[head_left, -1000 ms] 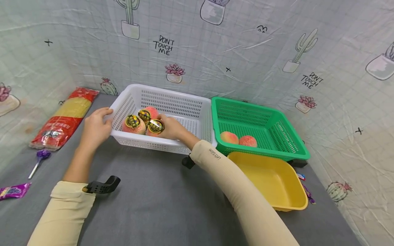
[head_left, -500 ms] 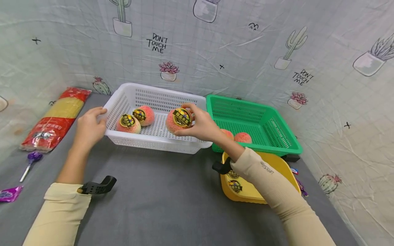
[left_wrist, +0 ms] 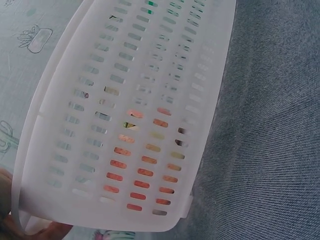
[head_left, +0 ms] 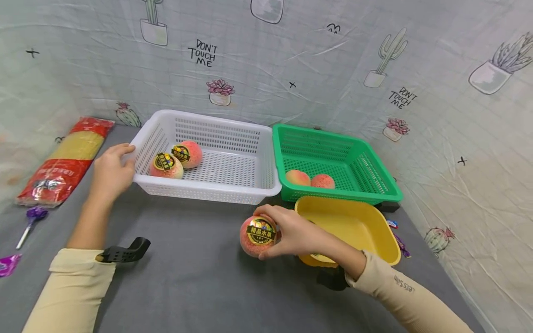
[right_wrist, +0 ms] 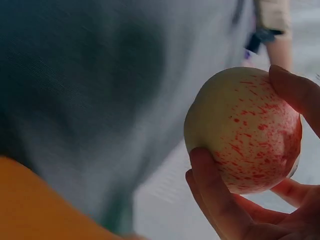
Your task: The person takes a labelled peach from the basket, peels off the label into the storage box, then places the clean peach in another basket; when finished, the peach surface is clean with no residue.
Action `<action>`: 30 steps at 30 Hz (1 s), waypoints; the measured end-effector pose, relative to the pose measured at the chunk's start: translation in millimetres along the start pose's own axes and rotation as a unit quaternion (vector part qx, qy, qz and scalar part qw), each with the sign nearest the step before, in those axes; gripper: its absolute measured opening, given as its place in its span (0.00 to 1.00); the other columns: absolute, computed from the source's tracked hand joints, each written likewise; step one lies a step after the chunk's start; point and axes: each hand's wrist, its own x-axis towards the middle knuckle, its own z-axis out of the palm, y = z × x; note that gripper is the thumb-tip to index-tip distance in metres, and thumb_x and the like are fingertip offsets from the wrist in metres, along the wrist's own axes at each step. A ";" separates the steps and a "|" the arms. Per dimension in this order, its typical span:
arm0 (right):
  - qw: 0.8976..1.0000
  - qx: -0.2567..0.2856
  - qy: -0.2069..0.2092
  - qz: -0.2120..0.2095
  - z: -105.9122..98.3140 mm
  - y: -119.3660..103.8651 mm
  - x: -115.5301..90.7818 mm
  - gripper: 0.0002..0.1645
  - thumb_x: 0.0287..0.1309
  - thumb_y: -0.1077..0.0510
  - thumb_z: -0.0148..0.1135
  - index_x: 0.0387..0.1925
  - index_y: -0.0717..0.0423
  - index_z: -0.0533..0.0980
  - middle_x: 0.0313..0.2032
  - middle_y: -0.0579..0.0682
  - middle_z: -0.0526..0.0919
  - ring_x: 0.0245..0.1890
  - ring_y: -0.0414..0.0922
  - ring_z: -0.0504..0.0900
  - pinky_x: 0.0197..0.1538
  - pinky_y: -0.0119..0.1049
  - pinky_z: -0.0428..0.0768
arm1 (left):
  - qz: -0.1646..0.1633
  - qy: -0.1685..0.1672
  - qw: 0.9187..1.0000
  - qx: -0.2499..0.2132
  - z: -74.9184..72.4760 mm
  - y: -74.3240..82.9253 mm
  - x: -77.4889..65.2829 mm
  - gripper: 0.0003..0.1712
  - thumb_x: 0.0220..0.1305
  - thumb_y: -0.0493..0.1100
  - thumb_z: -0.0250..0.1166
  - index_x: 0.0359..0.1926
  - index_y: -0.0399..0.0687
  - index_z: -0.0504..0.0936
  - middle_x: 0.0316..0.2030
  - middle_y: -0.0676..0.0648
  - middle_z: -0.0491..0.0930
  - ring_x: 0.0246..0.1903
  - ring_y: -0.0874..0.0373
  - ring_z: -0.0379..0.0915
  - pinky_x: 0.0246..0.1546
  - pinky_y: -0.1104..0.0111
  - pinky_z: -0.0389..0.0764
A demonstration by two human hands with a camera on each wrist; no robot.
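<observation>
My right hand (head_left: pixel 297 231) grips a peach (head_left: pixel 254 237) with a black label, held in front of the white basket and left of the yellow basin. Seen from the right wrist, the peach (right_wrist: pixel 245 127) is pale with red speckles, thumb on one side and fingers on the other. At the left end of the white basket (head_left: pixel 208 189), my left hand (head_left: pixel 112 171) holds the rim, and the left wrist view shows fingertips (left_wrist: pixel 52 231) hooked at that rim. Inside this basket lie two labelled peaches (head_left: pixel 166 166), side by side at the left.
A green basket (head_left: pixel 341 196) with two peaches (head_left: pixel 322 181) adjoins the white one. In front of it stands the yellow basin (head_left: pixel 383 231), partly behind my right arm. A red-and-yellow packet (head_left: pixel 66 162), a lollipop (head_left: pixel 31 222) and a purple wrapper (head_left: pixel 8 265) lie on the left.
My right hand has lifted one of the peaches out of the white basket and carried it right and toward me. My left hand has stayed on the basket's rim.
</observation>
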 end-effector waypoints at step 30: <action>0.999 0.017 -0.020 0.044 34.4 19.1 -21.7 0.51 0.42 0.47 0.77 0.64 0.59 0.62 0.51 0.47 0.76 0.45 0.36 0.76 0.45 0.33 0.76 | 0.426 -0.346 0.832 -0.084 77.5 97.1 -77.6 0.20 0.61 0.41 0.66 0.54 0.42 0.75 0.48 0.49 0.76 0.45 0.57 0.75 0.45 0.62 0.77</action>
